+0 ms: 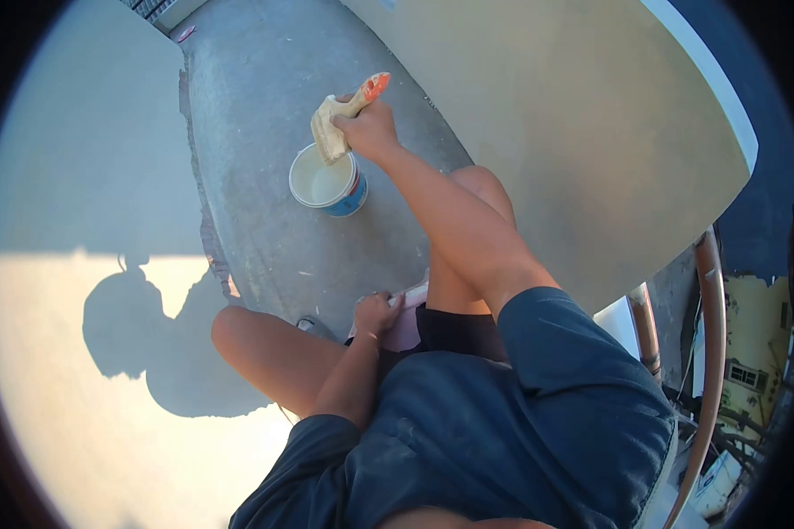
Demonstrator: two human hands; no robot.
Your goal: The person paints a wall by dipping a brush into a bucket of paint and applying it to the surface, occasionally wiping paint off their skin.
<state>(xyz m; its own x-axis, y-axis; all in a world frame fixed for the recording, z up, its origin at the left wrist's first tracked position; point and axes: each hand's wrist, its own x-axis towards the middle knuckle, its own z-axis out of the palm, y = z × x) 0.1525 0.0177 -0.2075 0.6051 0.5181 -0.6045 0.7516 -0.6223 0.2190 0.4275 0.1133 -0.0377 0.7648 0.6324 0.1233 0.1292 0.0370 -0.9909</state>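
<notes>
A wide paintbrush (330, 132) with pale paint on its bristles and an orange-red handle tip is held in my right hand (370, 128), bristles pointing down. Just below it, a bucket (348, 202) with a white rim and blue side stands on the grey floor, holding cream-coloured paint (323, 179). The bristle ends overlap the bucket's upper edge in view; whether they touch it I cannot tell. Down between my knees, my left hand (377, 315) is closed beside a pale pinkish thing (406, 322); what its fingers grip is unclear.
A pale wall (88, 194) with my shadow on it rises at the left. Another beige wall (573, 132) stands close on the right. Brown metal pipes (711, 317) curve at the lower right, with a building (754, 339) far below.
</notes>
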